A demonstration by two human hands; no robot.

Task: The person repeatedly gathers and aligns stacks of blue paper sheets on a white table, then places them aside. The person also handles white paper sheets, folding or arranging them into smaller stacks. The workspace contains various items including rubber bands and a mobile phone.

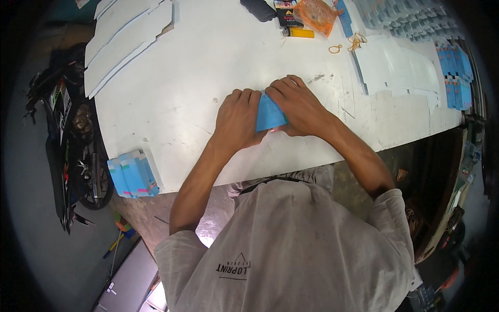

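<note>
Card [270,113], small and blue, is held between the left hand [234,120] and the right hand [301,106]. Both hands are close together and clamped on it, one at each side, with the fingers bent over. It is near the middle of the front part of a big white table [176,99]. I cannot tell if it is flat or folded, because the hands hide a lot of it.

Small blue boxes [132,174] stand side by side at the table's front left corner. White sheets [130,39] lie in a pile at the far left, and more pale sheets [397,65] lie on the right. At the back are a yellow lighter [300,33], an orange bag [316,18] and some rubber bands [356,40]. A motorbike [82,122] is on the floor to the left.
</note>
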